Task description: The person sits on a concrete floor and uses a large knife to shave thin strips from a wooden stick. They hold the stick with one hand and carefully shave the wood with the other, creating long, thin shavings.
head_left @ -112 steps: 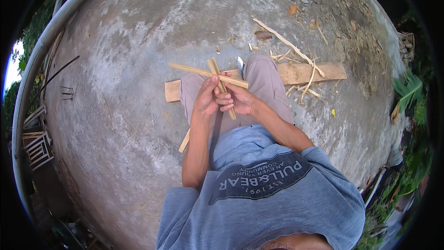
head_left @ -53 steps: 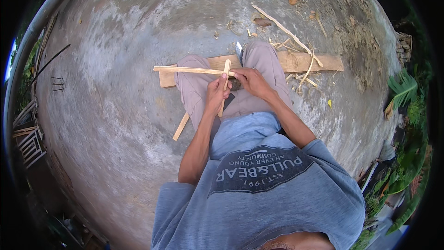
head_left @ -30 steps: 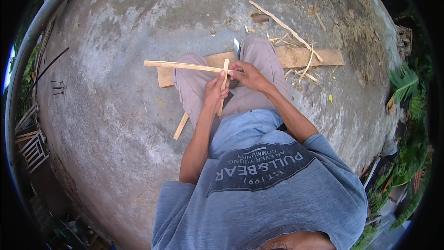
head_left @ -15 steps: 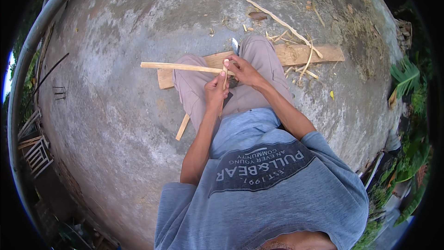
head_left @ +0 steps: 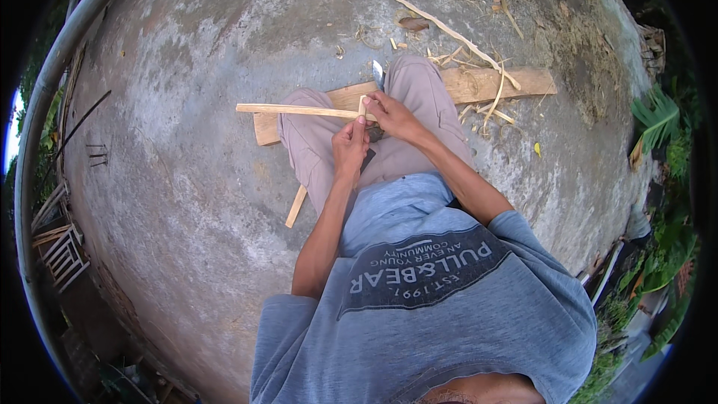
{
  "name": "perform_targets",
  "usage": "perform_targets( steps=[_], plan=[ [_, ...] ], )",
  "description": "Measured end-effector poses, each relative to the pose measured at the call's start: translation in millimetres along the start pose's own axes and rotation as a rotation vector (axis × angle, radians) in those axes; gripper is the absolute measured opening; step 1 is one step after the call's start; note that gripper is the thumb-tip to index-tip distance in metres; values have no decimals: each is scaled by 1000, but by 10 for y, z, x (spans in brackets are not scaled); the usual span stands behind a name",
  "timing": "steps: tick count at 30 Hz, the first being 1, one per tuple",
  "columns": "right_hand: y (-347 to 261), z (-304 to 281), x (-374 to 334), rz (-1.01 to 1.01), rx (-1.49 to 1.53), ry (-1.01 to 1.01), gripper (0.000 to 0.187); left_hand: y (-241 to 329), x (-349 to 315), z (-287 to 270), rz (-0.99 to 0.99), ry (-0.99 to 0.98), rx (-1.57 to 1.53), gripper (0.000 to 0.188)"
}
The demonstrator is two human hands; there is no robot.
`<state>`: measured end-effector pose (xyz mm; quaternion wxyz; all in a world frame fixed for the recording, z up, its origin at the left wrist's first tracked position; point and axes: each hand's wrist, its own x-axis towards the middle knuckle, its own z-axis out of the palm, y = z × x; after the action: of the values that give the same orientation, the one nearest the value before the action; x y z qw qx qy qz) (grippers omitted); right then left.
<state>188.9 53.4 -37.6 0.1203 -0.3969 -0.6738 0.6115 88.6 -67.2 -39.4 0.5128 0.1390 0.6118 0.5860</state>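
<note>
My left hand is closed, with thumb and fingers pinching a pale wooden strip near its right end. The strip runs out leftward over my left knee. A shorter upright piece of wood crosses it at my fingertips, and my right hand pinches there from the right. Whether the two pieces are joined is hidden by my fingers. Just beyond my right hand, a shiny blade shows beside my right knee; its handle is out of sight.
A plank lies crosswise under my knees. Thin wood shavings and a long peeled strip lie at its right part. Another wooden stick pokes out beside my left thigh. A metal pipe curves along the left edge.
The long strip has slid slightly to the right, its left end now closer to my knee. The upright piece stands slightly left of before. Both hands keep their pinch.
</note>
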Motion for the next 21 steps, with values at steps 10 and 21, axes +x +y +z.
perform_targets(
  steps=[10,21],
  plan=[
    [-527,-250,-111,6,-237,69,60,182,32,54,132,16,170,35],
    [-519,-420,57,-9,167,-173,42,498,-129,50,101,-54,143,34]
  ],
)
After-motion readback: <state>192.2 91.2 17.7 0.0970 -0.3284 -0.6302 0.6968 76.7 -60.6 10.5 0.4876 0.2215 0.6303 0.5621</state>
